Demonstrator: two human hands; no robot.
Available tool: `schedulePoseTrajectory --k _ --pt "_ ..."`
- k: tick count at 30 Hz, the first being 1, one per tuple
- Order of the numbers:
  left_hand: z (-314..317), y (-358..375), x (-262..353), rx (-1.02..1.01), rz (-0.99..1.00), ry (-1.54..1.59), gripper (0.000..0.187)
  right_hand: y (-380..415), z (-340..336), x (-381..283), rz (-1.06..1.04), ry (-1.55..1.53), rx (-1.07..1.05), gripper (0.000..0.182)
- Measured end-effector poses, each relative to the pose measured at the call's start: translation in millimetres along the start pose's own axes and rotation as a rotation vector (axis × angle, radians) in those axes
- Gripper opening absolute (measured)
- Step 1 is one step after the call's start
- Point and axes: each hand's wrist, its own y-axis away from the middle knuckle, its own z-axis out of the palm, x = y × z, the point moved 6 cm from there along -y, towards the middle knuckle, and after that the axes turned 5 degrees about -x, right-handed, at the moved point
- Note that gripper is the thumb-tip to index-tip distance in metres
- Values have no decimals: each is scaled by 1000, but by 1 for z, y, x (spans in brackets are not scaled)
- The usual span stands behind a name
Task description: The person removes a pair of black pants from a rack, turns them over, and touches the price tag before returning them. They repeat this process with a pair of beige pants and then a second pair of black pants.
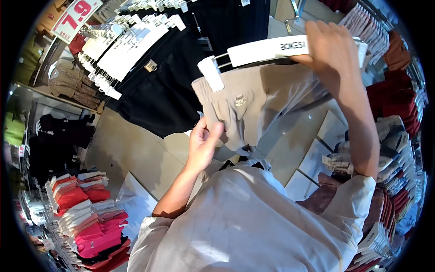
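My right hand (333,50) is closed around a white clip hanger (267,50) with dark lettering, held up at the upper right. From its clips hang beige pants (253,97) with a gathered waistband and a small metallic emblem near the front. At their left side, below the waistband, my left hand (204,143) grips the fabric between thumb and fingers. The fingers behind the cloth are partly hidden. Just left of the pants, black garments (158,86) hang from a row of white hangers (131,45).
A price sign (77,18) stands at the upper left. Racks of pink and red clothes (97,233) are at the lower left, and dark red garments (394,97) hang on the right. White panels (136,195) lie low beside the tiled floor (122,140).
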Motion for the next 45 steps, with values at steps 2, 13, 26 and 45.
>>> schedulePoseTrajectory --k 2,13,26,45 --pt "5 -7 5 28 11 -58 31 -7 -5 13 53 105 -71 57" --pt "-15 -27 34 178 202 22 15 -53 -110 42 60 -115 359 47" --pt "-30 -26 27 183 97 -38 20 -91 -185 30 105 26 511 46" --pt "-28 -3 -3 -22 -66 -95 21 -132 -217 119 153 89 711 74"
